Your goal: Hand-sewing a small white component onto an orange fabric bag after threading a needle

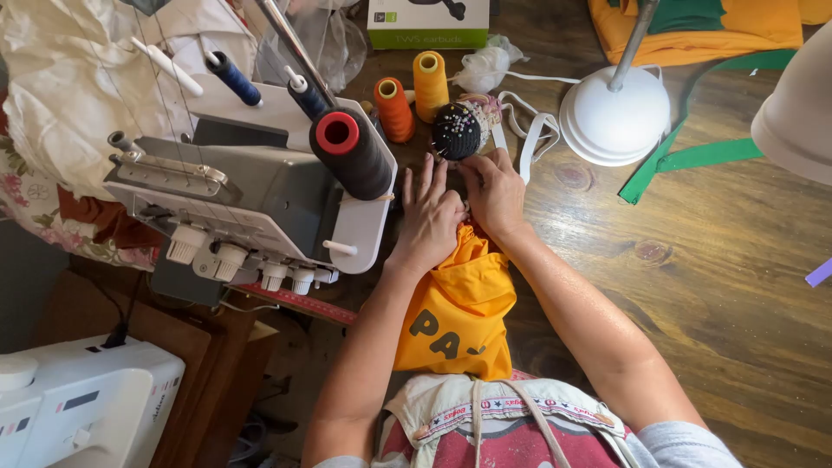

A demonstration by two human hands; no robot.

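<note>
Counter (728, 286) of dark knotty wood spreads under everything I work on. Next in size, my grey overlock machine (234, 208) stands to the left, a black thread cone (351, 156) on its near spindle. Yellow fabric (459, 303) with black lettering trails from my lap up to my hands. My left hand (429, 217) lies flat on its top edge, fingers stretched forward and close together; my right hand (494, 191) pinches the same bunched edge, fingers curled on the cloth. Just beyond them sits a black pincushion (457, 131), beside orange (394, 108) and yellow (431, 84) thread cones.
</note>
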